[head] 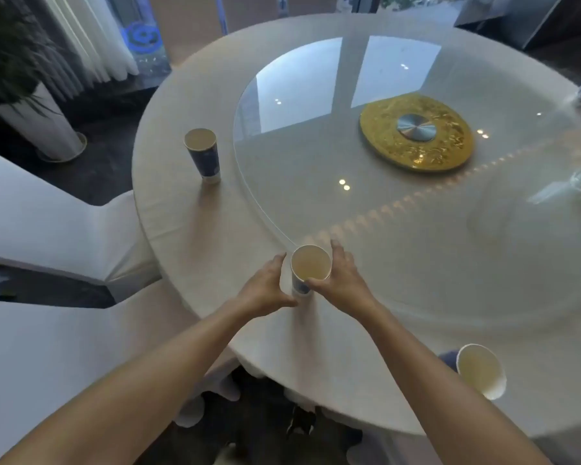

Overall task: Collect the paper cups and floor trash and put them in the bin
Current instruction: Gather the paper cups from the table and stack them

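Observation:
Three blue-and-white paper cups stand on a round table [188, 216] with a beige cloth. The nearest cup [310, 266] sits at the table's front, at the edge of the glass turntable. My right hand [341, 278] curls around its right side, thumb on the front wall. My left hand [267, 286] is open just left of the cup, fingers apart, close to it or barely touching. A second cup [202, 152] stands upright at the far left. A third cup [480, 370] is near the front right edge. No bin is in view.
A glass turntable [282, 105] with a gold centre disc [416, 132] fills the table's middle. White-covered chairs [47, 223] stand at the left. A potted plant in a white pot [44, 125] is on the dark floor at the back left. Small dark trash [301, 421] lies under the table edge.

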Available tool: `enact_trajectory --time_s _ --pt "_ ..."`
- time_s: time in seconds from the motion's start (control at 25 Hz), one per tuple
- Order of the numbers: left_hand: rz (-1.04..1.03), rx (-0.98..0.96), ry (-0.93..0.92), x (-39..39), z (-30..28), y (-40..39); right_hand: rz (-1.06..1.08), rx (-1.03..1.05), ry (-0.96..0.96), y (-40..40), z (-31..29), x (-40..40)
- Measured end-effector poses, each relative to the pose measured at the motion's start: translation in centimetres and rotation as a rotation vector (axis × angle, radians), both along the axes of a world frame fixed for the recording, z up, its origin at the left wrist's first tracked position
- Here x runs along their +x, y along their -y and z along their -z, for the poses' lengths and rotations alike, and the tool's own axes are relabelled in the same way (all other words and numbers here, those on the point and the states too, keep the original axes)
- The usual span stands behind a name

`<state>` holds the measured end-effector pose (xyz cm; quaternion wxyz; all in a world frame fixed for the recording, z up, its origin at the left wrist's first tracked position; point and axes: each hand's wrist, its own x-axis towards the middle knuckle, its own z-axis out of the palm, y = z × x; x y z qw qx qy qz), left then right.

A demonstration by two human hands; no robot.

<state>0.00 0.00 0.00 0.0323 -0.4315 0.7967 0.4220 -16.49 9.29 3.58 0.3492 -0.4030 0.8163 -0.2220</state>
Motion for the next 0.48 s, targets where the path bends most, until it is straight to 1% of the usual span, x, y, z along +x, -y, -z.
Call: enact_trajectory --time_s 0.08,0.24,0.32,0.48 --pt "-0.055 0.036 -0.029 -0.8 0.6 0.2 0.013 -0.013 0.092 1.2 0.8 -0.9" --pt "-0.173 0.090 -0.144 -1.1 2.0 -0.4 0.034 -0.034 0.069 2.4 2.2 -1.6" --pt "-0.210 0.107 -0.196 -0.8 2.0 -0.3 0.000 -0.016 0.074 3.4 2.0 -1.6" --pt "-0.376 0.129 -0.292 1.0 2.1 1.3 -0.002 -0.030 0.173 6.7 1.2 -0.4"
